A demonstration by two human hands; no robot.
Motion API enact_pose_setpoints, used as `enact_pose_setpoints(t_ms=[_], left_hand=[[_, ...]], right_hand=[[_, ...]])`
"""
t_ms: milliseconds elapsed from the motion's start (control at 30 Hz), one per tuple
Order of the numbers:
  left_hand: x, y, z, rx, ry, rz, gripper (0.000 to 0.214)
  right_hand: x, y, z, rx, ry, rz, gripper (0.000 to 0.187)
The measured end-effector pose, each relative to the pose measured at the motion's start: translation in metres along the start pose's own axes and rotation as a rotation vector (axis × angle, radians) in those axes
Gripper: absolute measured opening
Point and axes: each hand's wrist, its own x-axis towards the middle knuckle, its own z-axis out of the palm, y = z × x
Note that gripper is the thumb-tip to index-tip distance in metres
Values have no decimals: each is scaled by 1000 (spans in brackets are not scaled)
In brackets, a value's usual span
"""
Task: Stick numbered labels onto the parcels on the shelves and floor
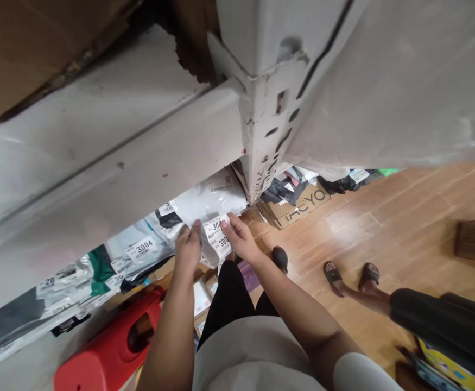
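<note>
A strip of white printed labels, with barcodes and numbers starting with 300, is stretched between my hands. My right hand pinches its right edge, thumb lying over the print. My left hand is closed at the strip's left side, where the backing curls down; its fingertips are partly hidden. Just beyond the strip, a white plastic-wrapped parcel rests on the lower shelf. Left of my hands lies a pale bag with a label reading 3004.
A white metal shelf post and crossbeam stand close ahead. A red plastic stool is at lower left. Cardboard boxes and bags sit on the floor past the post. Another person's sandalled feet are at right.
</note>
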Motion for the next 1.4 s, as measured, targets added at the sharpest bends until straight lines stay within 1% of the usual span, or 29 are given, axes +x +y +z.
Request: enact_pose_setpoints(t_ms=[100,233,300,500,633,733,833,933,1000,1067,1133,1200,1333,1400], left_hand=[[-2,5,-1,-8,-27,-26,36],[-7,8,-3,-63,-80,-23,42],[-10,8,-4,-86,-105,-19,44],[-17,16,-8,-36,-114,-10,46],[-20,27,-10,-25,-84,45,49],[-22,33,-11,-17,-94,89,53],[-23,39,-10,48,-120,142,46],[-22,42,-8,98,-118,189,40],[-22,44,-7,123,-116,195,40],[-21,44,-7,162,-120,196,41],[-20,43,-7,211,-122,194,43],[-18,42,-7,249,-110,180,44],[-15,39,-7,241,-87,138,43],[-14,40,-6,216,-94,128,41]], right_hand=[[-1,-2,-1,-5,-5,4,31],[-1,-9,-1,25,-4,97,31],[-1,-12,-1,13,0,112,31],[1,-17,-1,19,3,135,34],[1,-22,-2,-23,2,143,35],[1,-26,-2,-62,-7,120,35],[0,-28,-2,-158,-27,102,35],[0,-29,-2,-211,-3,126,39],[0,-29,0,-163,13,168,37],[1,-28,2,-78,51,245,38],[1,-27,5,-6,109,327,45],[-1,-25,7,24,137,374,52],[-9,-27,3,56,85,413,51],[-14,-29,1,46,101,409,50]])
